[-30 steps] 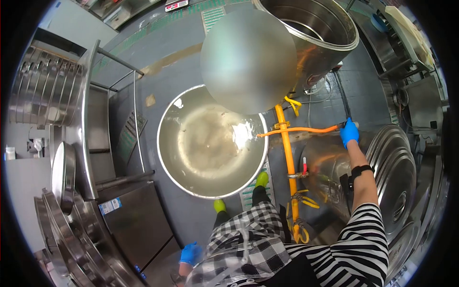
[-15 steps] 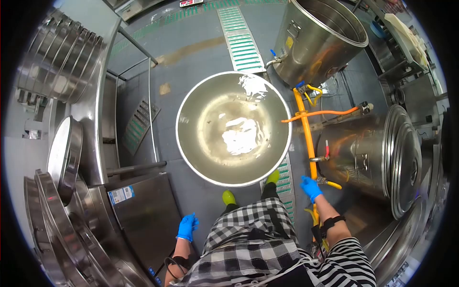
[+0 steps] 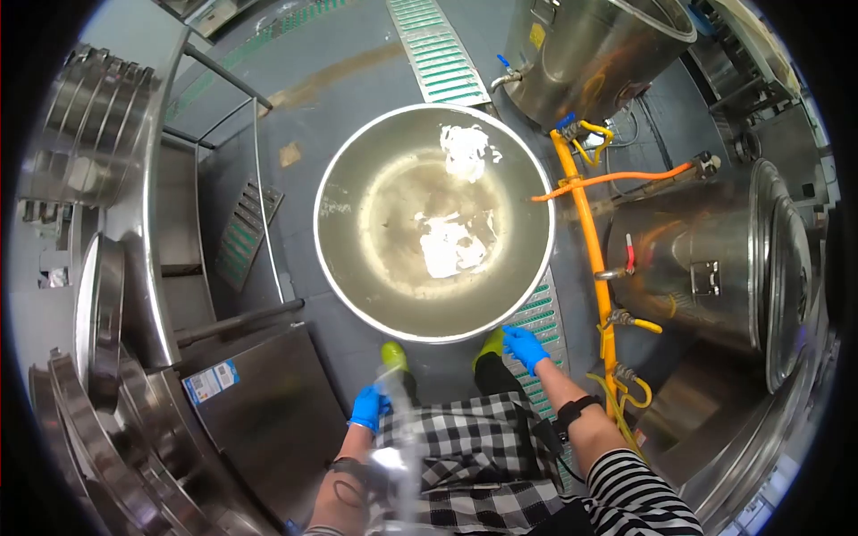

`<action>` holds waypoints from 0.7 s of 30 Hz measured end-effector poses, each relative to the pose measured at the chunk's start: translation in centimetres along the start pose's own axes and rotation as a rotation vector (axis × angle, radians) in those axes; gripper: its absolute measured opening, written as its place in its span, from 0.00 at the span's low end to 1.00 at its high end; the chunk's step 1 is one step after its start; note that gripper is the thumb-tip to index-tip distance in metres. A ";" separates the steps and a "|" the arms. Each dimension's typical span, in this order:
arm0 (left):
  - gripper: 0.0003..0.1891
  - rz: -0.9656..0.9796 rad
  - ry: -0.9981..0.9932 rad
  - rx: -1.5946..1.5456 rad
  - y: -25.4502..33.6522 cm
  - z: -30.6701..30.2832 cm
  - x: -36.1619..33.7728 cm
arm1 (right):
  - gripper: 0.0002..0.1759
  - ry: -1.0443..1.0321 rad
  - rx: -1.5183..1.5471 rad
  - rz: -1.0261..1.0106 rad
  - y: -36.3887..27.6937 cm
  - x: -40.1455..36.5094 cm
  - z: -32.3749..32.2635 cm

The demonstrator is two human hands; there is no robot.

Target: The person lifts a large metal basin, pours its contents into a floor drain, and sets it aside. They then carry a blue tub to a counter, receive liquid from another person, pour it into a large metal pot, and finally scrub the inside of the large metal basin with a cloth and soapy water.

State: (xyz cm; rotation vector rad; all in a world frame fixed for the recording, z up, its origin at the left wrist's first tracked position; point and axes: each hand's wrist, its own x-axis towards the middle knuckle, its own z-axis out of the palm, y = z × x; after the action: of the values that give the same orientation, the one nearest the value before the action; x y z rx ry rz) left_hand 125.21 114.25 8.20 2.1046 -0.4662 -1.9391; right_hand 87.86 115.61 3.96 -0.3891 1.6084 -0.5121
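A very large steel bowl (image 3: 357, 161) stands on the grey floor in front of my feet, with a shallow pool of cloudy water glinting inside it. My right hand (image 3: 525, 347), in a blue glove, reaches toward the bowl's near rim with fingers spread and nothing in it. My left hand (image 3: 367, 408), also in a blue glove, hangs beside my checked apron, close to my left green boot (image 3: 392, 355). Whether that hand's fingers hold anything is not clear.
An orange pipe (image 3: 585, 223) with yellow valve handles runs along the floor right of the bowl, an orange hose (image 3: 617, 179) branching off. Tall steel pots (image 3: 706, 259) stand right and at the top (image 3: 590, 45). Steel racks and stacked pans (image 3: 98, 295) fill the left. A floor drain grate (image 3: 438, 49) lies beyond the bowl.
My right hand left the far end of the orange hose, drew back past the pipe and now reaches toward the bowl's near rim. My left hand rose toward my apron.
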 end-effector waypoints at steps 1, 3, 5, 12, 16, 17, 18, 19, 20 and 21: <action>0.10 -0.045 0.010 0.032 0.7 0.4 1.3 | 0.20 0.007 0.018 0.034 0.5 1.0 0.9; 0.12 -0.061 0.007 0.027 1.3 0.3 4.9 | 0.16 0.023 0.205 0.089 2.0 3.1 2.8; 0.15 -0.133 0.015 -0.011 1.2 0.0 9.4 | 0.14 0.094 0.373 0.186 3.9 5.4 4.7; 0.25 -0.138 -0.257 0.062 -2.3 -3.8 21.8 | 0.18 0.259 0.523 0.397 12.8 10.4 11.6; 0.35 -0.319 0.106 -0.202 -4.9 -3.1 27.9 | 0.22 0.558 0.692 0.335 18.5 16.1 13.5; 0.38 -0.291 0.093 -0.239 -4.7 -2.5 28.1 | 0.23 0.675 0.741 0.285 19.3 17.3 13.9; 0.38 -0.296 0.096 -0.235 -4.8 -1.8 29.0 | 0.23 0.676 0.742 0.291 20.2 18.8 13.7; 0.37 -0.207 -0.030 -0.420 -4.9 -1.2 29.9 | 0.23 0.586 0.938 0.158 21.3 20.5 12.8; 0.36 -0.116 -0.160 -0.602 -5.1 -0.7 30.8 | 0.24 0.492 1.129 0.017 22.1 21.8 12.0; 0.36 -0.119 -0.165 -0.601 -5.6 -0.1 32.1 | 0.24 0.498 1.128 0.016 22.3 22.7 11.1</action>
State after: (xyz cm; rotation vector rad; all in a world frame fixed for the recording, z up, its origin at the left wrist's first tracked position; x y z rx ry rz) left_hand 127.91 106.85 -23.39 1.6241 0.2072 -1.9970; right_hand 97.66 121.13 -27.84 0.6434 1.5060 -1.4621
